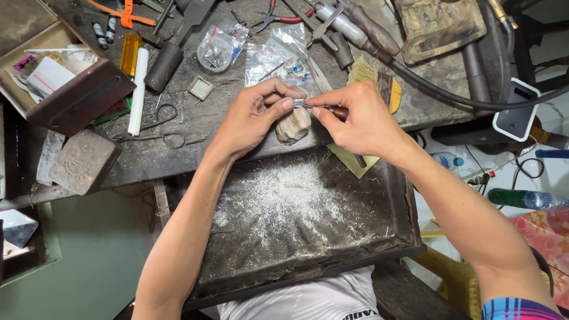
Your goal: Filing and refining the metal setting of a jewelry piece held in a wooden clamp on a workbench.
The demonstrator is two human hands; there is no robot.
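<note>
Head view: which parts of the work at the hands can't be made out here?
- Small ring-like piece pinched by the left hand: too small to tell its detail.
- Tool in the right hand: the fingers cover most of it; only a brown handle bit and thin tip show.
- Wooden peg under the hands: its back is hidden by the left hand.
- Tray of metal filings: the near edge hides behind the forearms.

Round bag: small clear plastic zip bag (pixel 218 48), bulging with tiny metal parts, upper centre of frame.
Flat bag: larger clear plastic packet (pixel 274 58) just right of it, holding small blue-and-silver pieces.
</note>
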